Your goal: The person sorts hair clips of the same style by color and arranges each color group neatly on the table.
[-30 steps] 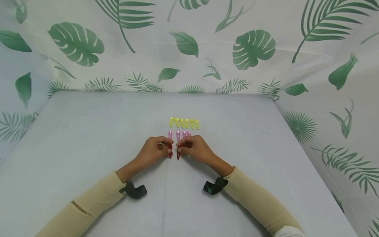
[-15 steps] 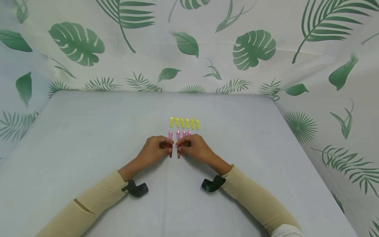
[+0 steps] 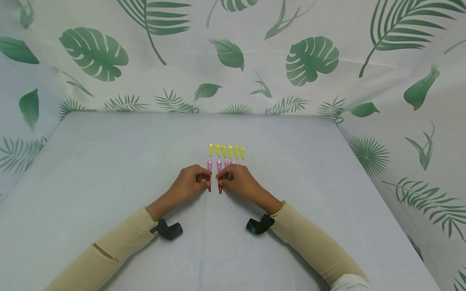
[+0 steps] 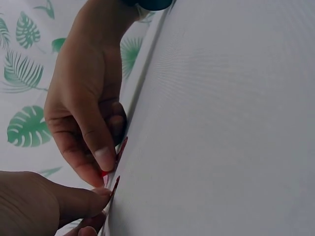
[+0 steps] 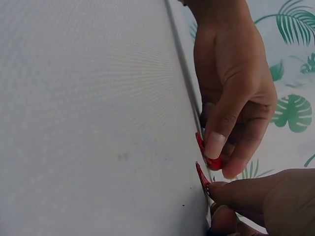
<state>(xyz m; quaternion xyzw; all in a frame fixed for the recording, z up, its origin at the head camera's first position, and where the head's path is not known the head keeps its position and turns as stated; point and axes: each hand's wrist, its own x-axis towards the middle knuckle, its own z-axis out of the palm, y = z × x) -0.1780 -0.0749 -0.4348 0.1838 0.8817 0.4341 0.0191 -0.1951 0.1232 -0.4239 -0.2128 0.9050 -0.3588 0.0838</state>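
Two red snap hair clips lie side by side at the middle of the table. My left hand point(image 3: 187, 184) pinches the left red hair clip point(image 3: 209, 188) between thumb and fingers. Its twin, the right red hair clip point(image 3: 220, 189), is pinched by my right hand point(image 3: 242, 184). Both clips point toward me, low over the cloth. Just beyond the fingertips is a row of pink hair clips point(image 3: 219, 165), partly covered by the hands. In the left wrist view, the tip of the left red clip point(image 4: 116, 184) shows past my left thumb.
Behind the pink row, several yellow hair clips point(image 3: 229, 151) stand in a neat line. A white cloth point(image 3: 120, 153) covers the table, and a leaf-printed curtain point(image 3: 262, 52) hangs along the back and sides. Black wrist devices point(image 3: 170, 230) hang beneath both forearms.
Both hands have shifted slightly away from me with their red clips, up closer to the pink row. The yellow clips have stayed in place.
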